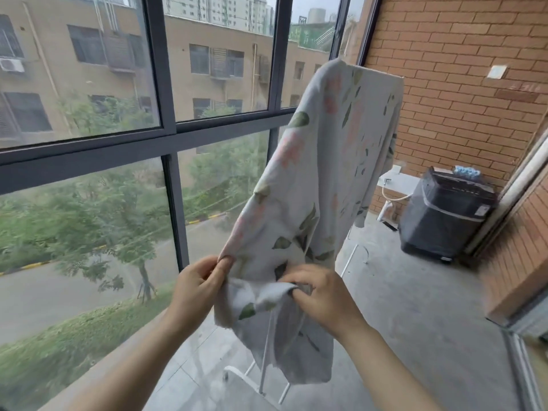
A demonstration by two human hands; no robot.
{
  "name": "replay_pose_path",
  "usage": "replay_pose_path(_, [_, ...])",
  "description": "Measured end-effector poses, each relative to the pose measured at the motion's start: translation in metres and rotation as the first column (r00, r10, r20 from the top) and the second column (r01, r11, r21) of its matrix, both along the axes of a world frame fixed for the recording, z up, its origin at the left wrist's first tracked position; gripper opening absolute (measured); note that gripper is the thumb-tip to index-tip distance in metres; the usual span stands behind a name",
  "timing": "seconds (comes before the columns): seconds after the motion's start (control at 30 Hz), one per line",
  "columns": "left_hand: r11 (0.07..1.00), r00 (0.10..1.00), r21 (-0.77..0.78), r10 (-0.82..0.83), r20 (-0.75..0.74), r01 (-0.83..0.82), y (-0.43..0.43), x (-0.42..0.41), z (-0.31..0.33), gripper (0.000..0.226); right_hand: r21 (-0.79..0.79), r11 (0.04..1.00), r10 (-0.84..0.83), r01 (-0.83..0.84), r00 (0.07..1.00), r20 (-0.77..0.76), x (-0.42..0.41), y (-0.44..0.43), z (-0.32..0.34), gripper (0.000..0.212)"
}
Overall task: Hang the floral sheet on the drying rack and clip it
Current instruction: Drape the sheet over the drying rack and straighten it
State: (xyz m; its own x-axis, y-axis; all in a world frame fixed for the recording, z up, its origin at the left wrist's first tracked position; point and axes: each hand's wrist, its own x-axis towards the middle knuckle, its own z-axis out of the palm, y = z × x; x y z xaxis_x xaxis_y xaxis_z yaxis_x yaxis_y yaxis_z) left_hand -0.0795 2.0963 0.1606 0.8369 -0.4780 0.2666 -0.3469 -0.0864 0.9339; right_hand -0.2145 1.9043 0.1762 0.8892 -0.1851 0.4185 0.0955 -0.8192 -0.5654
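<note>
The floral sheet (323, 173), pale with pink flowers and green leaves, hangs draped over the top bar of a white drying rack (267, 366) whose legs show below the cloth. My left hand (198, 286) pinches the sheet's lower left edge between thumb and fingers. My right hand (323, 295) grips a bunched fold of the same lower edge, just to the right. Both hands hold the cloth out toward me, away from the rack. No clip is visible.
A large dark-framed window (169, 134) fills the left side. A brick wall (462, 84) stands at the right. A dark washing machine (444, 215) sits in the far corner beside a white sink (397, 182). The concrete floor (415, 321) stretches between them.
</note>
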Motion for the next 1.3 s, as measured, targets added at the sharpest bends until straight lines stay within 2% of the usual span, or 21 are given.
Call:
replay_pose_path(0.07, [0.998,0.999,-0.022,-0.053,0.006,0.053,0.014,-0.007,-0.003,0.054,0.093,0.995,-0.024,0.03,0.998,-0.063,-0.007,0.014,-0.004,0.016])
replay_pose_path(0.13, [0.992,0.994,-0.062,-0.111,0.017,0.112,0.026,-0.02,-0.003,0.044,0.193,0.979,-0.041,0.064,0.992,-0.118,-0.015,0.02,-0.006,0.026])
replay_pose_path(0.2, [0.991,0.987,-0.029,-0.131,0.089,0.134,0.035,-0.031,-0.004,0.062,0.298,0.95,-0.065,0.097,0.991,-0.116,-0.021,0.024,-0.005,0.039])
replay_pose_path(0.27, [0.991,0.954,0.069,-0.128,0.271,0.114,0.043,-0.037,-0.007,0.086,0.454,0.883,-0.074,0.115,0.992,-0.106,-0.024,0.03,-0.001,0.05])
replay_pose_path(0.3, [0.987,0.922,0.128,-0.137,0.361,0.097,0.045,-0.041,-0.008,0.092,0.53,0.84,-0.067,0.112,0.992,-0.104,-0.025,0.032,0.001,0.053])
replay_pose_path(0.37, [0.976,0.88,0.215,-0.136,0.455,0.04,0.046,-0.053,-0.01,0.093,0.646,0.756,-0.053,0.106,0.993,-0.102,-0.028,0.036,0.004,0.046])
replay_pose_path(0.47, [0.971,0.866,0.234,-0.076,0.494,-0.048,0.038,-0.076,-0.015,0.08,0.721,0.688,0.002,0.081,0.994,-0.113,-0.037,0.038,0.01,0.039])
replay_pose_path(0.53, [0.974,0.89,0.208,-0.017,0.455,-0.089,0.03,-0.088,-0.017,0.065,0.744,0.667,0.041,0.041,0.995,-0.092,-0.046,0.038,0.014,0.037])
replay_pose_path(0.63, [0.983,0.916,0.129,0.068,0.395,-0.129,0.02,-0.101,-0.015,0.026,0.767,0.642,0.073,0.005,0.995,-0.068,-0.061,0.036,0.02,0.036])
replay_pose_path(0.67, [0.983,0.91,0.121,0.079,0.407,-0.139,0.018,-0.105,-0.013,0.014,0.762,0.648,0.072,0.002,0.995,-0.064,-0.065,0.034,0.022,0.036])
replay_pose_path(0.73, [0.989,0.919,0.1,0.064,0.389,-0.111,0.016,-0.113,-0.011,0.009,0.728,0.685,0.028,0.021,0.998,-0.055,-0.073,0.029,0.023,0.037])
replay_pose_path(0.8, [0.997,0.965,0.053,0.043,0.258,-0.058,0.016,-0.118,-0.009,0.013,0.623,0.779,-0.069,0.074,0.997,-0.032,-0.08,0.022,0.02,0.04])
replay_pose_path(0.87, [0.999,0.995,-0.032,0.033,0.098,-0.03,0.018,-0.122,-0.003,0.019,0.476,0.865,-0.189,0.159,0.982,0.016,-0.088,0.019,0.014,0.028])
replay_pose_path(0.93, [0.995,1.0,-0.092,0.027,0.014,-0.026,0.021,-0.125,0.007,0.022,0.343,0.902,-0.312,0.261,0.945,0.102,-0.099,0.025,0.009,0.011])
replay_pose_path(0.97, [0.994,1.0,-0.105,0.025,0.005,-0.024,0.023,-0.127,0.013,0.023,0.294,0.91,-0.345,0.291,0.927,0.149,-0.105,0.031,0.007,0.013])
replay_pose_path(1.07, [0.989,1.0,-0.148,-0.004,0.008,0.006,0.027,-0.129,0.031,0.021,0.221,0.94,-0.308,0.261,0.926,0.216,-0.115,0.052,0.0,0.024])
replay_pose_path(1.17, [0.986,0.999,-0.161,-0.028,0.028,0.033,0.034,-0.127,0.046,0.021,0.18,0.975,-0.17,0.131,0.959,0.225,-0.115,0.074,-0.001,0.013])
replay_pose_path(1.3, [0.986,0.996,-0.142,-0.086,0.011,0.086,0.048,-0.119,0.061,0.024,0.145,0.989,-0.039,0.021,0.992,0.117,-0.101,0.101,0.003,0.063])
